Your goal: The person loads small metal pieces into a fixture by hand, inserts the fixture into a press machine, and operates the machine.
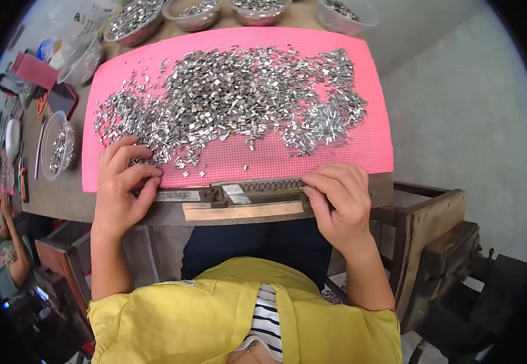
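Note:
A long, narrow metal rail [275,185] lies along the near edge of a pink mesh mat [227,155], with a row of small metal pieces set along its right part. My right hand [342,203] pinches the right end of this rail between thumb and fingers. At the mat's near left, my left hand [121,185] has curled fingers over loose pieces, thumb and forefinger drawn close by the rail's left end. What those fingertips hold is hidden. A broad heap of small shiny metal pieces [227,91] spreads over the mat beyond both hands.
Clear plastic bowls of metal pieces [133,36] line the far edge. Another bowl [50,148] stands left of the mat, near orange scissors [42,102] and a phone [63,97]. A wooden strip [245,211] edges the table before me. Another person [10,255] sits far left.

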`<control>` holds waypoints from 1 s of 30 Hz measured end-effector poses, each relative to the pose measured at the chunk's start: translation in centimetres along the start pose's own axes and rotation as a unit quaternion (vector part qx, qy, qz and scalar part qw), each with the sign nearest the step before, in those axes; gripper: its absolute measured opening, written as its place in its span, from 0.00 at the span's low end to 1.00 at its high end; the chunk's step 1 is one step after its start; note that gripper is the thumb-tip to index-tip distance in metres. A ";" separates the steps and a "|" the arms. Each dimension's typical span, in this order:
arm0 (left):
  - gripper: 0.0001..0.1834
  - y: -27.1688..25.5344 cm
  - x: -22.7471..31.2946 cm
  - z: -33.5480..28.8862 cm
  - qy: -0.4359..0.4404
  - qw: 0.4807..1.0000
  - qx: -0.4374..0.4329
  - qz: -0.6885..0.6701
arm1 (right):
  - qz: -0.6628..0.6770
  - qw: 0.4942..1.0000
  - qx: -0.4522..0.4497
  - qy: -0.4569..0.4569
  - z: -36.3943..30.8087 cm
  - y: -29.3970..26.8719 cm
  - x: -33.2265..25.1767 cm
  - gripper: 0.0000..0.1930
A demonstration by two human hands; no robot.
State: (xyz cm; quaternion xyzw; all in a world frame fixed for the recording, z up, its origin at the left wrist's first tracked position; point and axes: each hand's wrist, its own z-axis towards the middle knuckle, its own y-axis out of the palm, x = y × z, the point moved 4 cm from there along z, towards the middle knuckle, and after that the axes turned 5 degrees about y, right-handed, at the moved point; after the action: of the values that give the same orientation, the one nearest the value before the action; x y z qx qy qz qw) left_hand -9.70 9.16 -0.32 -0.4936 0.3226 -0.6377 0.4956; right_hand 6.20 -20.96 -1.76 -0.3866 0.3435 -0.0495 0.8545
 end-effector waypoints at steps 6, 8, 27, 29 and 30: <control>0.08 -0.8 1.1 0.1 -0.005 1.000 0.000 0.026 | 0.005 1.000 0.012 0.011 -0.3 -0.3 0.4 0.12; 0.07 -0.4 0.9 0.4 0.001 1.000 -0.002 0.008 | -0.014 1.000 0.015 0.012 -0.6 -0.6 0.7 0.11; 0.06 -0.8 1.5 0.3 -0.012 0.996 0.005 0.090 | -0.020 0.996 0.085 0.008 -0.3 -0.2 2.8 0.12; 0.07 -0.4 1.6 0.5 0.008 0.997 0.001 0.082 | -0.017 0.996 0.093 0.004 -0.3 -0.2 2.9 0.12; 0.08 -0.3 1.5 0.4 -0.008 0.997 0.012 0.074 | -0.021 0.995 0.094 0.009 -0.3 -0.2 3.0 0.12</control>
State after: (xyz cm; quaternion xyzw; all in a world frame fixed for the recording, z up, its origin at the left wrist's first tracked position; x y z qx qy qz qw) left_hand -9.43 7.87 0.51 -0.4673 0.3463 -0.5994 0.5499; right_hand 8.29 -22.37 -3.42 -0.3108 0.3370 -0.1029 0.8827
